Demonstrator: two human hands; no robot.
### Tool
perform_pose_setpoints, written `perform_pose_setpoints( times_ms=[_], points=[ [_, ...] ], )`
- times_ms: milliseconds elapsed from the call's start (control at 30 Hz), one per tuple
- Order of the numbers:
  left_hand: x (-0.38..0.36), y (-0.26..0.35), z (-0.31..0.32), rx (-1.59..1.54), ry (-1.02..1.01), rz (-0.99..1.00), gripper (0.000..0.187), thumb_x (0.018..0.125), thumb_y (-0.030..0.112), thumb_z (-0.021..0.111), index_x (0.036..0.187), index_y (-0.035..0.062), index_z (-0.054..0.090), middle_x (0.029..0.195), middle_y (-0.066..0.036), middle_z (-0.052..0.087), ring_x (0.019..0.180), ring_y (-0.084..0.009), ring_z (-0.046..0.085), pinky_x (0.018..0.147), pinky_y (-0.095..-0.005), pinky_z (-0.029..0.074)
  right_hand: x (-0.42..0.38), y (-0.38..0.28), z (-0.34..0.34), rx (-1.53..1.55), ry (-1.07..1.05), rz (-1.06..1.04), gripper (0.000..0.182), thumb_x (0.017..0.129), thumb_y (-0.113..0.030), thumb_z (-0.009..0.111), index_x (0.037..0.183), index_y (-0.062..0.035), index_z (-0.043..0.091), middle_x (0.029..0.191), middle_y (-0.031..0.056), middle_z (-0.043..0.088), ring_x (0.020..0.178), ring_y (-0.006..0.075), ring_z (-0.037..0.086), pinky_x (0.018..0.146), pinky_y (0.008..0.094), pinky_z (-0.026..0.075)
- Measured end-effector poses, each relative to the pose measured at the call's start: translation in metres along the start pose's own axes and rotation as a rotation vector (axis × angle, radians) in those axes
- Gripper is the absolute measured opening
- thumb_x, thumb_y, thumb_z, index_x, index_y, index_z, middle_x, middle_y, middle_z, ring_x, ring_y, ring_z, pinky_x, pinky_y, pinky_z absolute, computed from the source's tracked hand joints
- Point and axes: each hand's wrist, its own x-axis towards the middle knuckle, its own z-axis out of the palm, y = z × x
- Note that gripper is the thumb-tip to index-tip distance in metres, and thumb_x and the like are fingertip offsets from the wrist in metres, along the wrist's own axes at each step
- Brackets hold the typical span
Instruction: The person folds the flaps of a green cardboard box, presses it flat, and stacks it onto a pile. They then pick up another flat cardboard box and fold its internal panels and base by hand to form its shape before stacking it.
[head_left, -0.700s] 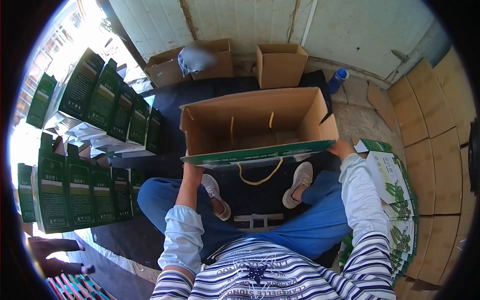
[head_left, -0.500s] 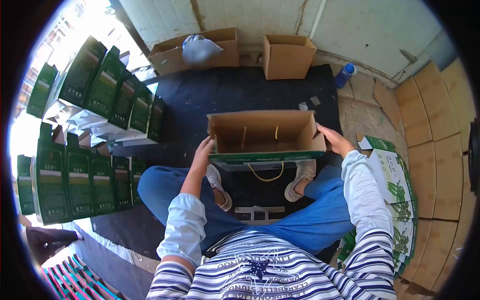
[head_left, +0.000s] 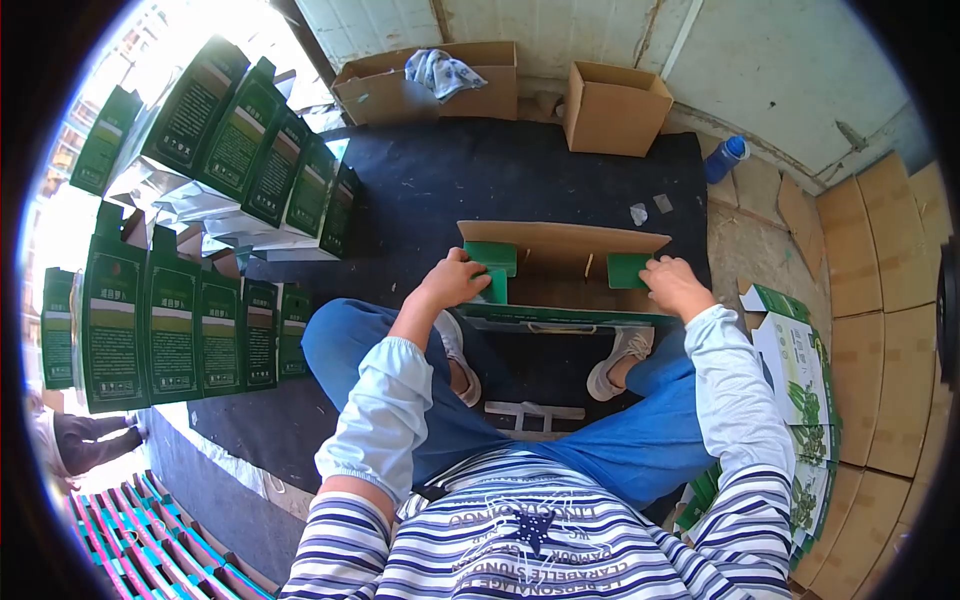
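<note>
Two hands [head_left: 453, 280] [head_left: 678, 287] on one open box [head_left: 565, 250], apparently three green flaps [head_left: 490, 257].

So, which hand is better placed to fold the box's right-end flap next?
Right, probably: the right hand is at that green flap, the left hand at the other end of the box.

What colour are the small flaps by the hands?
The small flaps are green, best seen in the head view.
</note>
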Motion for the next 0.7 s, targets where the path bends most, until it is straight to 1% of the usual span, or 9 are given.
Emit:
perform_pose_setpoints(
  times_ms=[133,267,300,400,433,533,567,667,700],
  points=[
    [-0.007,0.035,-0.023,0.028,-0.074,-0.129,0.046,0.090,0.050,0.050,0.117,0.0159,0.065,0.132,-0.022,0.046,0.117,-0.0379,0.050,0.100,-0.0412,0.041,0.011,-0.009,0.009,-0.131,0.144,0.022,0.013,0.076,-0.009,0.057,0.082,-0.0076,0.069,0.091,0.0092,0.063,0.090,0.0250,0.062,0.077,0.0358,0.050],
    [-0.014,0.038,-0.015,0.049,-0.038,-0.154,0.052,0.090,0.055,0.047,0.118,0.0151,0.064,0.134,-0.024,0.045,0.119,-0.0395,0.049,0.100,-0.0430,0.040,0.006,-0.004,-0.014,-0.084,0.416,0.010,0.016,0.078,-0.008,0.055,0.092,-0.0064,0.063,0.094,0.0087,0.059,0.090,0.0250,0.059,0.072,0.0356,0.049],
    [-0.013,0.038,-0.014,0.047,-0.039,-0.138,0.053,0.090,0.055,0.047,0.119,0.0144,0.064,0.134,-0.024,0.045,0.120,-0.0399,0.048,0.100,-0.0433,0.040,0.004,-0.005,-0.020,-0.034,0.326,0.083,0.036,0.075,-0.012,0.064,0.109,-0.0069,0.056,0.106,0.0101,0.056,0.101,0.0263,0.055,0.081,0.0370,0.048],
    [-0.015,0.034,-0.016,0.045,-0.037,-0.114,0.056,0.090,0.057,0.046,0.119,0.0128,0.063,0.134,-0.025,0.046,0.122,-0.0406,0.047,0.101,-0.0441,0.040,-0.005,-0.016,-0.035,-0.048,0.702,0.055,0.067,0.067,-0.019,0.076,0.126,-0.0074,0.047,0.119,0.0116,0.052,0.113,0.0278,0.048,0.094,0.0391,0.043],
    [-0.015,0.035,-0.016,0.047,-0.039,-0.113,0.056,0.090,0.057,0.045,0.119,0.0124,0.063,0.134,-0.025,0.046,0.122,-0.0407,0.046,0.101,-0.0442,0.040,-0.005,-0.017,-0.033,-0.079,0.657,0.097,0.093,0.059,-0.025,0.084,0.136,-0.0073,0.036,0.128,0.0121,0.046,0.122,0.0287,0.041,0.102,0.0407,0.036],
    [-0.017,0.039,-0.020,0.024,-0.041,-0.121,0.059,0.090,0.058,0.044,0.119,0.0104,0.063,0.133,-0.026,0.046,0.123,-0.0404,0.046,0.101,-0.0441,0.039,0.003,-0.013,-0.021,-0.014,0.547,0.181,0.094,0.061,-0.026,0.083,0.138,-0.0055,0.033,0.125,0.0125,0.047,0.119,0.0288,0.043,0.102,0.0420,0.035],
    [-0.017,0.041,-0.021,0.008,-0.042,-0.127,0.060,0.090,0.058,0.043,0.119,0.0096,0.063,0.133,-0.027,0.047,0.123,-0.0402,0.045,0.102,-0.0440,0.039,0.006,-0.012,-0.017,-0.034,0.573,0.170,0.078,0.061,-0.027,0.083,0.125,-0.0041,0.045,0.113,0.0118,0.053,0.110,0.0276,0.049,0.096,0.0402,0.039],
    [-0.012,0.034,-0.020,-0.075,-0.071,-0.066,0.065,0.090,0.060,0.041,0.120,0.0057,0.061,0.128,-0.026,0.051,0.120,-0.0397,0.048,0.101,-0.0427,0.039,0.014,-0.012,-0.020,-0.011,0.396,0.139,0.054,0.062,-0.026,0.082,0.102,-0.0054,0.053,0.095,0.0091,0.056,0.098,0.0255,0.052,0.087,0.0382,0.043],
    [-0.013,0.037,-0.021,-0.110,-0.051,-0.102,0.066,0.089,0.060,0.043,0.119,0.0041,0.061,0.126,-0.026,0.053,0.119,-0.0395,0.050,0.100,-0.0421,0.040,0.015,-0.011,-0.016,-0.026,0.489,0.058,0.039,0.064,-0.024,0.080,0.087,-0.0082,0.053,0.086,0.0075,0.056,0.088,0.0246,0.055,0.076,0.0368,0.047]
  ],
)
